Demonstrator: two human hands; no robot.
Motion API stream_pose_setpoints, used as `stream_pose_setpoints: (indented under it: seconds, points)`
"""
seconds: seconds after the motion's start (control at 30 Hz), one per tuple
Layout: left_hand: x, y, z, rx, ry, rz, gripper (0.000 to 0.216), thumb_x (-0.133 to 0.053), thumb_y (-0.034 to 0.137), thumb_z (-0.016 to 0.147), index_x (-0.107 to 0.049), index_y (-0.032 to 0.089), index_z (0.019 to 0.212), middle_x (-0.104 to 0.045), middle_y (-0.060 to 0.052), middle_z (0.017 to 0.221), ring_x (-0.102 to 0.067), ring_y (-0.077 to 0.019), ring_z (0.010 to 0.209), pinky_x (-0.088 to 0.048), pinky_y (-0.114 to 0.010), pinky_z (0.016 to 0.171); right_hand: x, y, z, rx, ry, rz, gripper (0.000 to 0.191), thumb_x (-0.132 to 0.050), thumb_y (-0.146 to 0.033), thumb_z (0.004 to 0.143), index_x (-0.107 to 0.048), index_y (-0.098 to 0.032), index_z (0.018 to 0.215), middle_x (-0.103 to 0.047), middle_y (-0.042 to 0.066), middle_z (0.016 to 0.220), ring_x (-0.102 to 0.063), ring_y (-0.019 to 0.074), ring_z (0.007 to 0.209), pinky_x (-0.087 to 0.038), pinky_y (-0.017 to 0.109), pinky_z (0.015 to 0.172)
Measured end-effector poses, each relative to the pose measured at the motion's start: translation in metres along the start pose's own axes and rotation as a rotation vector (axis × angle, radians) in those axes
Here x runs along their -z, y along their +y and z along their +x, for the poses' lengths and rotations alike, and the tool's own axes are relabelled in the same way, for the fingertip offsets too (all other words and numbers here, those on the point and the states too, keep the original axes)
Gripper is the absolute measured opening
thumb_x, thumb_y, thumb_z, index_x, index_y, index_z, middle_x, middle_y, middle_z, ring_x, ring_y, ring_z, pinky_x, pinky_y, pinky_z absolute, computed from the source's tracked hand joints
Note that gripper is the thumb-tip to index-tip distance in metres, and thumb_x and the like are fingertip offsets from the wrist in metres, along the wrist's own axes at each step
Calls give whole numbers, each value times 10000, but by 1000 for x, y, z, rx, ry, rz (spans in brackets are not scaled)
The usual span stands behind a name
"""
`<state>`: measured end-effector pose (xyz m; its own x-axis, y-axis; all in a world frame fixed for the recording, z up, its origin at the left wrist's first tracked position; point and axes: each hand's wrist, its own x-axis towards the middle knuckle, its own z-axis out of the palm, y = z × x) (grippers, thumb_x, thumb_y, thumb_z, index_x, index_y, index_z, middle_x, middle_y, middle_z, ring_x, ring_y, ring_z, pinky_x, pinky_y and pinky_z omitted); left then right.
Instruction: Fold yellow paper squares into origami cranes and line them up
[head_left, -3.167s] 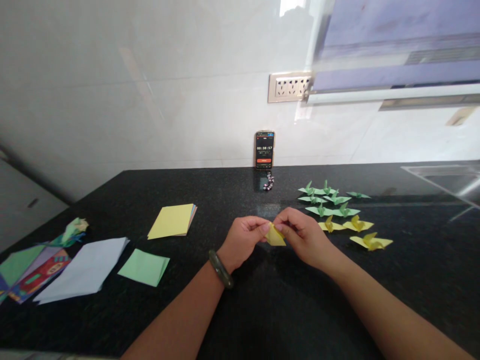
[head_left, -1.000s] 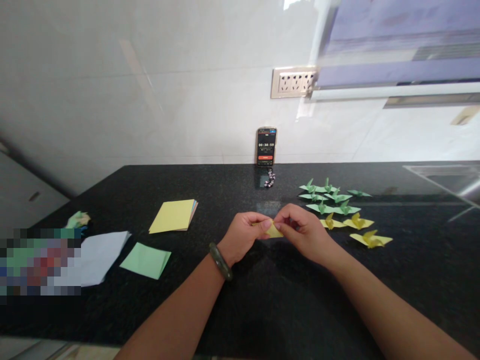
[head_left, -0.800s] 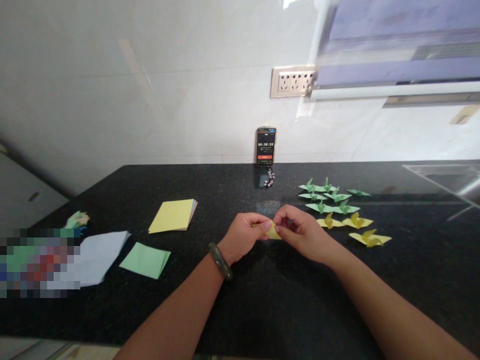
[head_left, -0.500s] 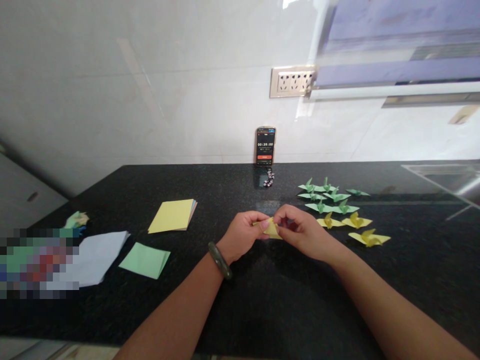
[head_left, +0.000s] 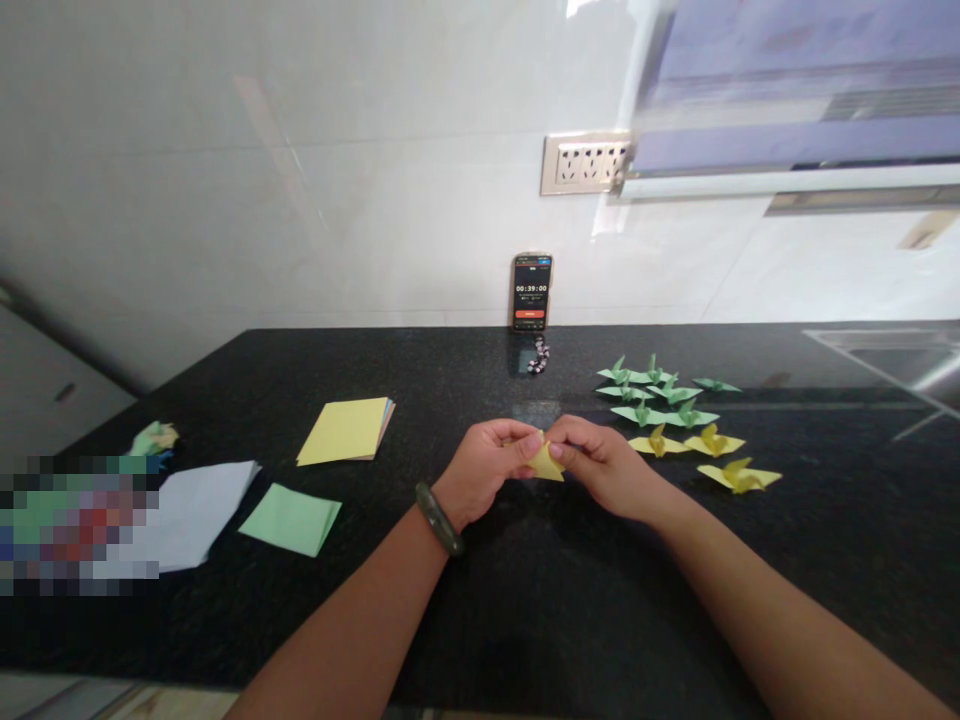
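Observation:
A small folded piece of yellow paper [head_left: 548, 464] is held between my two hands, just above the dark countertop. My left hand [head_left: 491, 462], with a dark bangle at its wrist, pinches the paper's left side between thumb and fingers. On the other side, my right hand [head_left: 598, 462] is closed with its thumb and forefinger pressed on the upper right of the paper. Much of the paper is hidden by the fingers. To the right stand several yellow paper cranes [head_left: 739, 476], with several green paper cranes [head_left: 685, 415] behind them.
A stack of square paper [head_left: 342, 432], yellow on top, lies left of my hands. Nearer sit a folded green sheet [head_left: 291, 520] and white paper [head_left: 202, 515]. Crumpled paper [head_left: 155, 440] is at far left. A phone [head_left: 532, 292] showing a timer leans against the wall.
My right fingers have closed in on the paper, the thumb now pressing it. The paper's lower corner shows at a changed angle. Everything else has stayed in place.

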<state>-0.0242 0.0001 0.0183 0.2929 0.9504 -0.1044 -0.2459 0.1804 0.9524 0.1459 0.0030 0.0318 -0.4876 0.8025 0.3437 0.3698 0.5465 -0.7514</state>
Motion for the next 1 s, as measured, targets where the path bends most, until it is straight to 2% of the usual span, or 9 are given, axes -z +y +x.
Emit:
stream_pose_setpoints:
  seconds: [0.33,0.53,0.7,1.0]
  points:
    - [-2,1,-1,11,-4,9,313,-726,351,620,-668,101,799,-640,-47,727,-587,-112,632,-467,-232,569,-3,1,-1,24,1,12,199,-425,-263,882,-573,-182,778,-551,17,741,-519,127,714,-413,244,648]
    - [-3,0,-1,4,-9,19,329,-713,362,635,-670,94,821,-649,-62,752,-596,-120,655,-472,-237,585,-6,-1,-1,-31,41,-7,188,-434,-255,867,-551,-173,745,-550,4,695,-503,117,655,-396,230,594]
    - [-4,-3,0,-21,-6,-19,313,-732,346,612,-667,89,778,-649,-55,712,-588,-114,634,-464,-225,568,-6,-2,-1,-77,105,14,163,-466,-264,847,-556,-169,749,-552,-5,663,-497,112,619,-397,229,579]
    - [-6,-3,-1,7,30,-54,299,-746,348,588,-647,96,715,-645,-43,692,-589,-112,615,-477,-233,564,-5,-3,-1,-48,113,2,174,-432,-242,859,-564,-170,774,-564,10,694,-500,120,639,-397,235,582]
